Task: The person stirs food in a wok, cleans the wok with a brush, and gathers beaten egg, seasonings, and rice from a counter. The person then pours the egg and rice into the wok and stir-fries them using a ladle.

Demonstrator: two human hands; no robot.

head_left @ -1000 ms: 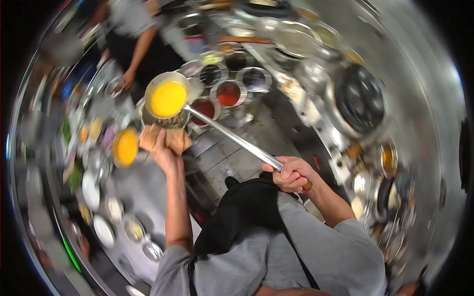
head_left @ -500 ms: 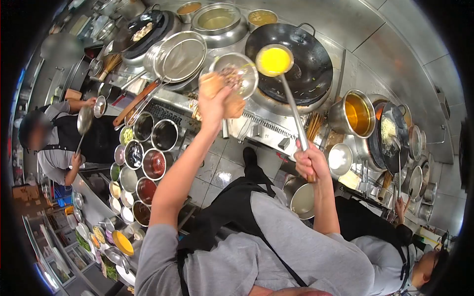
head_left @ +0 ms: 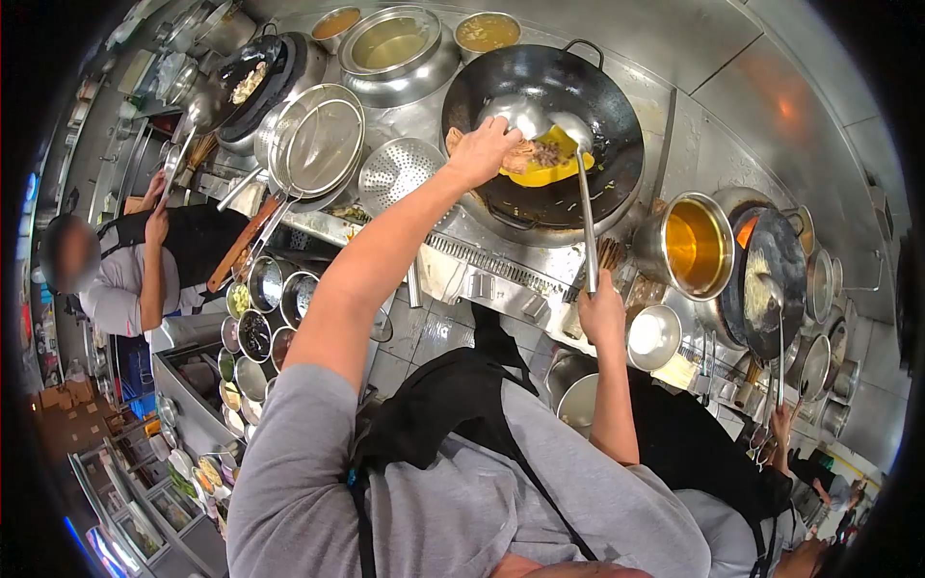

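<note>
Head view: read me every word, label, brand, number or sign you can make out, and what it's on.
None can be read.
Wok, ladle, metal bowl: no lettering visible.
Pot of amber liquid: no lettering visible.
Cardboard boxes at far left: too small and blurred to tell whether they carry print.
</note>
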